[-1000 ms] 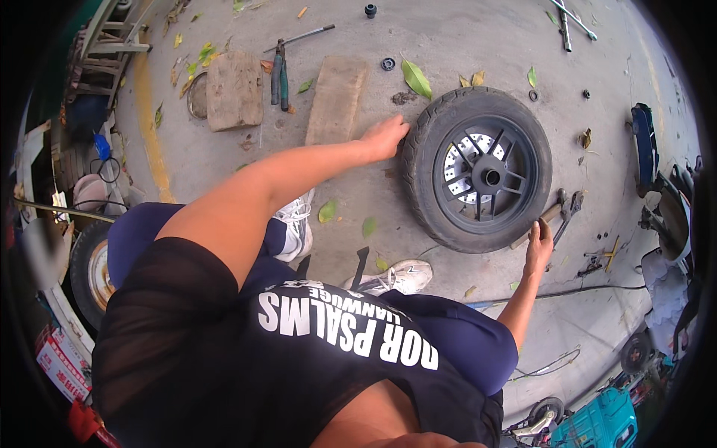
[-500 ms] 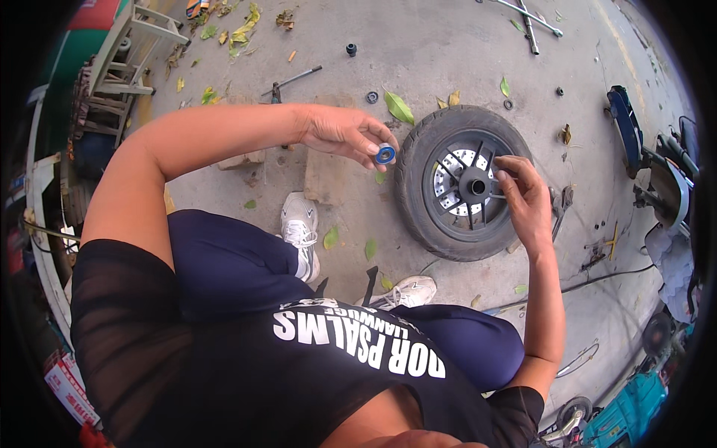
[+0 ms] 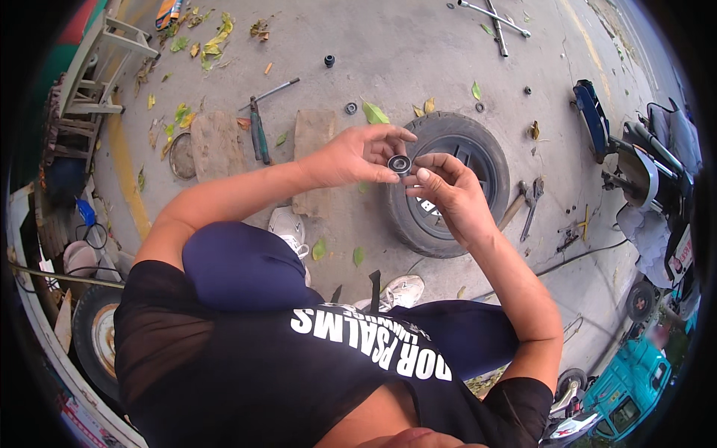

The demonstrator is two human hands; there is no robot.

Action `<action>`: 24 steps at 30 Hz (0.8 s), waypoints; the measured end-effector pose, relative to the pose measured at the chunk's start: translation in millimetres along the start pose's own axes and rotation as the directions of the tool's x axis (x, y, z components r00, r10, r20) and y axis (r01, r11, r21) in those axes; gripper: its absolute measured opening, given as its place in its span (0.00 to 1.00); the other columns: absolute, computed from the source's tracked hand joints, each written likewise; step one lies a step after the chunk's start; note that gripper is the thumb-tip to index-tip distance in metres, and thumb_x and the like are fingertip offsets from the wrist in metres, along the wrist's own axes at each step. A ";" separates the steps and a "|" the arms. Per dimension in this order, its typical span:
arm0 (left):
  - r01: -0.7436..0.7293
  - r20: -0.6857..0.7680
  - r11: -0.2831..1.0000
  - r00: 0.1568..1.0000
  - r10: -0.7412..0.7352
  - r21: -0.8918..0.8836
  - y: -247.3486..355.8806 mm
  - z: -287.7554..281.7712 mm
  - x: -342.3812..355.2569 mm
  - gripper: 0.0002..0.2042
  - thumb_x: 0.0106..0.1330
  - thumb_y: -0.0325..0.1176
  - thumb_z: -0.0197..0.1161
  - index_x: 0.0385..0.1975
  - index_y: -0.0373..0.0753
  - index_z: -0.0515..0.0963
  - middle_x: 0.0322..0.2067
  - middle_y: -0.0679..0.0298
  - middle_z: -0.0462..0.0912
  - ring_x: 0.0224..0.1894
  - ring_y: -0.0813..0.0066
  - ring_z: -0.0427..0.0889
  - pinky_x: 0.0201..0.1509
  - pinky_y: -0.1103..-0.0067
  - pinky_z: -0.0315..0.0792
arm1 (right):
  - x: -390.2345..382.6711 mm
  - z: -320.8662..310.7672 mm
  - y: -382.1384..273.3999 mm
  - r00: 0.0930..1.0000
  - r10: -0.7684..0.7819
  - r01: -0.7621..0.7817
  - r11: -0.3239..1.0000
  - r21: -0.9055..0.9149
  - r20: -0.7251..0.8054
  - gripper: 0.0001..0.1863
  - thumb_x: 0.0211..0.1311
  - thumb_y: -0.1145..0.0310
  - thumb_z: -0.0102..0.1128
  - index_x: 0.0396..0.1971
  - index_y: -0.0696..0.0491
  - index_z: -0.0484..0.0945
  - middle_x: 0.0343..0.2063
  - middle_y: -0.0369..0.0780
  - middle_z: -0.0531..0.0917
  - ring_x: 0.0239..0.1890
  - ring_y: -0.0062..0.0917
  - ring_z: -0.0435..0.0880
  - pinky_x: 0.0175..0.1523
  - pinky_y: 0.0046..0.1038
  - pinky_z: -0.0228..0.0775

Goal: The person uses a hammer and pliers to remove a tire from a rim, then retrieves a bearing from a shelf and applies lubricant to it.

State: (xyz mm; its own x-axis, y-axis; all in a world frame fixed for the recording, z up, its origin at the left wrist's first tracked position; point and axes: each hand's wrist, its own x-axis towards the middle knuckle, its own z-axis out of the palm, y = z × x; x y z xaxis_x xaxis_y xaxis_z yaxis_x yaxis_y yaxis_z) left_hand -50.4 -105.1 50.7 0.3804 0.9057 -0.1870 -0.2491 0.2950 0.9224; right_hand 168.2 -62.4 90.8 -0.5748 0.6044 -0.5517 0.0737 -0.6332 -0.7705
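Observation:
Over the left part of a motor-scooter wheel (image 3: 489, 153), a small round ball bearing (image 3: 399, 165) is held up between both hands, a dark face with a metal ring showing. My left hand (image 3: 355, 158) grips it from the left, thumb below and forefinger stretched out above it. My right hand (image 3: 452, 194) meets it from the right, bent fingertips at its edge. The hands hide much of the wheel's middle, its hub included. The wheel lies flat on the concrete, its black tyre on.
Wooden boards (image 3: 216, 145) and green-handled pliers (image 3: 259, 133) lie at the left. A hammer (image 3: 514, 209) rests right of the wheel. A cross wrench (image 3: 497, 26) is at the far side. Small rings and leaves dot the ground. A partly dismantled scooter (image 3: 646, 172) stands at right.
My left hand has carried the bearing slightly right, and its blue face no longer shows. My right hand has come left from the wheel's hub to the bearing. The view has shifted.

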 end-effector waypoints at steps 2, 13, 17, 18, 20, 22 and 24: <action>-0.157 0.036 0.980 0.988 0.153 0.126 0.9 4.8 1.5 0.29 0.58 0.26 0.68 0.60 0.35 0.66 0.41 0.64 0.76 0.45 0.77 0.77 0.49 0.79 0.74 | -2.6 3.5 1.7 0.999 0.044 -0.042 0.995 0.086 -0.021 0.16 0.65 0.71 0.60 0.48 0.62 0.73 0.42 0.43 0.81 0.42 0.24 0.82 0.49 0.25 0.77; -0.142 0.028 0.990 0.989 0.142 0.010 -19.1 9.0 6.2 0.22 0.57 0.21 0.69 0.51 0.34 0.71 0.44 0.65 0.75 0.49 0.76 0.77 0.57 0.76 0.73 | -5.2 6.6 11.8 0.984 -0.011 0.028 0.995 0.094 -0.177 0.10 0.62 0.75 0.61 0.42 0.60 0.78 0.39 0.40 0.83 0.39 0.21 0.82 0.48 0.23 0.77; -0.116 0.003 0.989 0.993 0.116 -0.091 -20.1 9.1 3.4 0.18 0.58 0.19 0.66 0.48 0.32 0.71 0.44 0.62 0.77 0.48 0.75 0.78 0.54 0.77 0.74 | -4.9 10.2 8.8 0.984 -0.001 0.015 0.997 0.074 -0.176 0.10 0.63 0.75 0.60 0.43 0.61 0.78 0.39 0.41 0.83 0.39 0.21 0.82 0.48 0.23 0.77; -0.113 -0.011 0.988 0.994 0.113 -0.105 -20.1 9.1 2.5 0.17 0.58 0.19 0.65 0.47 0.31 0.71 0.44 0.60 0.78 0.47 0.75 0.79 0.53 0.77 0.75 | -5.0 11.2 8.4 0.984 0.006 0.009 0.996 0.085 -0.176 0.10 0.63 0.76 0.60 0.43 0.62 0.78 0.39 0.41 0.83 0.39 0.21 0.82 0.48 0.23 0.77; -0.096 -0.006 0.988 0.995 0.096 -0.123 -21.3 8.4 2.2 0.18 0.58 0.19 0.66 0.48 0.33 0.71 0.43 0.63 0.77 0.48 0.76 0.78 0.55 0.77 0.74 | -5.2 12.1 7.6 0.982 0.021 -0.004 0.996 0.090 -0.188 0.11 0.63 0.76 0.59 0.44 0.62 0.78 0.39 0.41 0.83 0.39 0.21 0.82 0.49 0.23 0.77; -0.091 -0.015 0.989 0.996 0.090 -0.115 -22.1 9.0 2.3 0.18 0.57 0.19 0.67 0.47 0.34 0.71 0.43 0.64 0.76 0.49 0.76 0.78 0.55 0.77 0.74 | -5.6 12.5 6.2 0.980 0.027 -0.011 0.996 0.083 -0.196 0.11 0.63 0.76 0.59 0.45 0.62 0.78 0.39 0.42 0.83 0.39 0.22 0.82 0.48 0.23 0.78; -0.097 -0.037 0.992 0.995 0.095 -0.080 -22.2 11.8 2.6 0.18 0.57 0.19 0.67 0.47 0.34 0.71 0.42 0.64 0.76 0.48 0.76 0.78 0.54 0.78 0.74 | -5.8 12.1 3.8 0.979 0.026 -0.013 0.998 0.066 -0.200 0.12 0.64 0.76 0.58 0.45 0.63 0.78 0.39 0.42 0.83 0.39 0.22 0.83 0.48 0.23 0.78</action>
State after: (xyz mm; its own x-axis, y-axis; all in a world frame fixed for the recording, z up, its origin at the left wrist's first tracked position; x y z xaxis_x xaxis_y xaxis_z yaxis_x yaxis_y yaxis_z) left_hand -33.3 -112.9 33.7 0.3222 0.9402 -0.1110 -0.3551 0.2287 0.9064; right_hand 161.9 -74.1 94.9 -0.3982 0.6720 -0.6244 0.0274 -0.6717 -0.7403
